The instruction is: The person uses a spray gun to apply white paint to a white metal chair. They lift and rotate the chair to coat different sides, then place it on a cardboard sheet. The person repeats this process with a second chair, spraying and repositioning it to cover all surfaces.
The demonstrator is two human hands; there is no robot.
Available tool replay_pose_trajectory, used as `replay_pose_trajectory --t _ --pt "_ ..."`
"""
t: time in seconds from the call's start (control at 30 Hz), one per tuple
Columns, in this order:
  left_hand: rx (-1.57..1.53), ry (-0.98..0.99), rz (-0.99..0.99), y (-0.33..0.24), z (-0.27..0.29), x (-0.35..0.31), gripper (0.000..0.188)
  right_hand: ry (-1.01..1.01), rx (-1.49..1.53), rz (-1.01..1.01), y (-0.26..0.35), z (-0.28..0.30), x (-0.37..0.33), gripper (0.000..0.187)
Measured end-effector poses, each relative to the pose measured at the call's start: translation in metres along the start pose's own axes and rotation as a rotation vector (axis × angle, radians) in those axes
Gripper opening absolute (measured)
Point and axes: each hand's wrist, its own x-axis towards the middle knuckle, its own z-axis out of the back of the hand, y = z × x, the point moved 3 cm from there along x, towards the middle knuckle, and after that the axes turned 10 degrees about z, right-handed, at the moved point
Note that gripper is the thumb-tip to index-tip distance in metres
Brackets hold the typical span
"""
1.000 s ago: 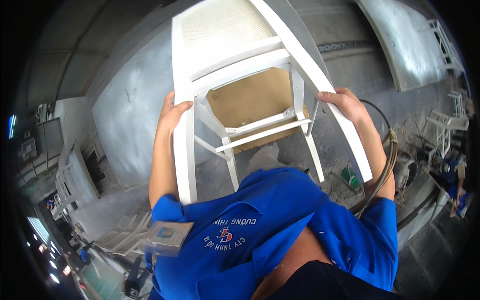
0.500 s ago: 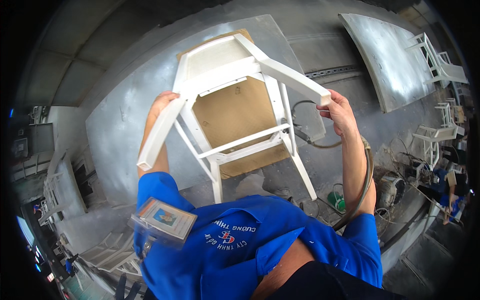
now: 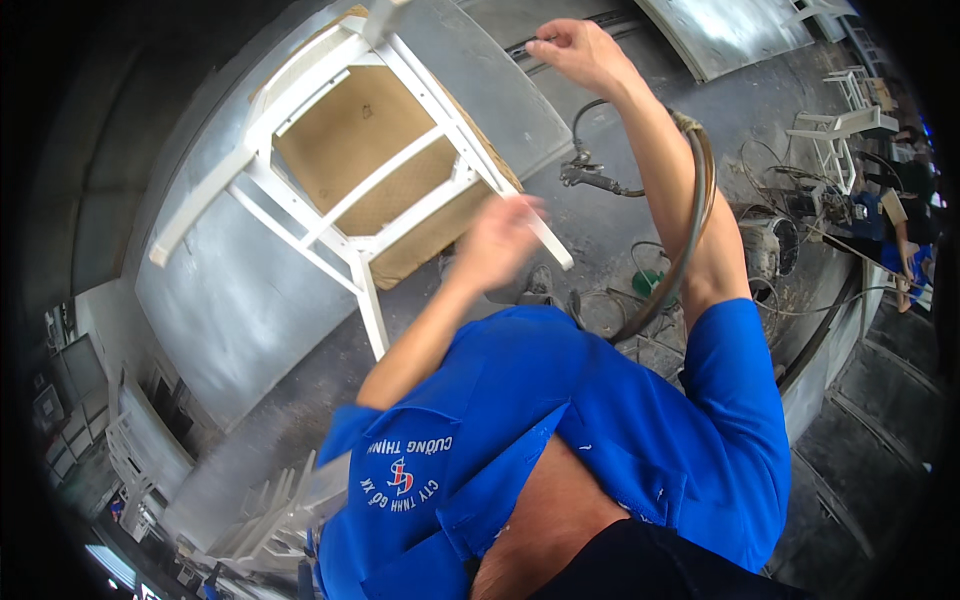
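Through the head view I see, largest first, a grey panel (image 3: 215, 330), partly covered and fading into the dark rim at the upper left. On it lies the white chair (image 3: 376, 186), its legs splayed toward my view; one runs up to the top edge, so I cannot follow its end. The wearer's blue shirt (image 3: 560, 370) fills the lower middle and is cropped below. Beneath the chair, and visible through its frame, is a brown sheet (image 3: 350, 145), whose far side is mostly hidden. A hose (image 3: 697, 215) loops across the right forearm, concealing part of it. The right hand (image 3: 585, 55) is raised well apart from the chair with fingers curled; whether they close on anything I cannot tell. The left hand (image 3: 500, 240), smeared by motion, overlaps one leg; I can tell neither its grip nor whether it touches. A drum (image 3: 773, 245) stands beyond the hose among tangled lines. Smallest are a metal fitting (image 3: 600, 178) and a green bucket (image 3: 648, 282), the latter partly obscured.
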Motion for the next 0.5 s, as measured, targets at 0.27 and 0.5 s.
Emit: replay_pose_trajectory --t 0.27,0.5 --pt "0.06 0.968 -0.095 -0.105 -0.253 -0.047 0.025 0.209 -0.343 0.052 -0.123 0.045 -0.11 0.067" --pt "0.035 0.996 -0.184 -0.118 -0.302 -0.066 0.019 0.922 -0.555 -0.424 -0.218 -0.094 -0.348 0.1"
